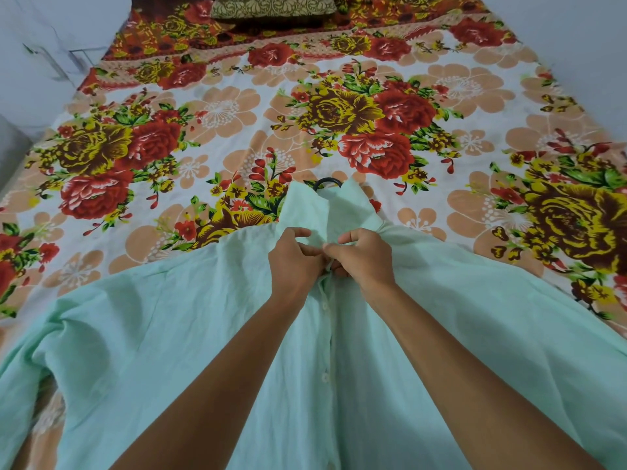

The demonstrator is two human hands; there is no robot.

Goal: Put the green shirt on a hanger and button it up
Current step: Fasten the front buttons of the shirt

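Floral bedsheet, crinkled green shirt, hands pinching placket

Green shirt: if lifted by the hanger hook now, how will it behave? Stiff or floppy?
Probably floppy: the green shirt lies creased and draped flat over the bedsheet. Likely light, since the thin cloth folds where the left hand and right hand pinch the placket. The sleeves would likely dangle; only the hanger hook looks rigid.

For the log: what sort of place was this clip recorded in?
Most likely a home bedroom. The green shirt lies spread on a bed covered by a floral bedsheet, a patterned pillow sits at the far end, and plain walls close in on both sides.
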